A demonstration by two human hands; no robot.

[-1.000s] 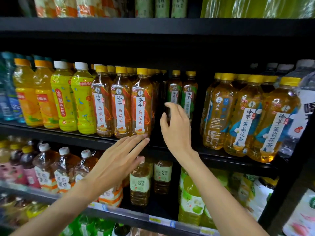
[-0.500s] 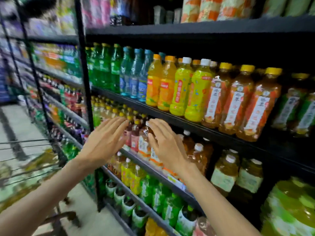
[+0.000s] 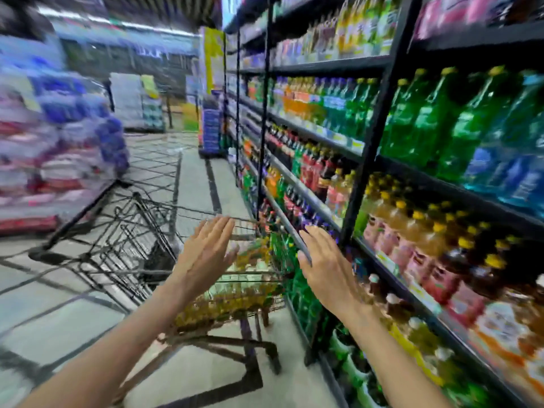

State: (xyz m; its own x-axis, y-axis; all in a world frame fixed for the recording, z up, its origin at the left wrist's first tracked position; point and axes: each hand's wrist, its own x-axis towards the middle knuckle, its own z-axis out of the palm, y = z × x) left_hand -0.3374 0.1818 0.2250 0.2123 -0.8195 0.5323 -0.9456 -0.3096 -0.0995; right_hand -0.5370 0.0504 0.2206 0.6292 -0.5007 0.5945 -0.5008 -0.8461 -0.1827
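Observation:
My left hand (image 3: 203, 257) and my right hand (image 3: 326, 269) are raised in front of me with fingers straight and palms facing each other; neither holds anything. Below and between them stands a wire shopping cart (image 3: 235, 301) holding several bottles of yellow drink. The black drinks shelving (image 3: 368, 148) runs along my right side, packed with green, blue, yellow and red bottles. My right hand is close to the shelf edge without touching it. The picture is blurred by motion.
A second, empty wire cart (image 3: 123, 240) sits just left of the loaded one. Stacked packaged goods (image 3: 53, 148) fill the left side of the aisle. The tiled floor (image 3: 194, 178) runs ahead towards more displays at the far end.
The view has swung left, from facing the tea bottles to looking down the aisle. Both hands pulled away from the shelf and now hover over the cart, still empty.

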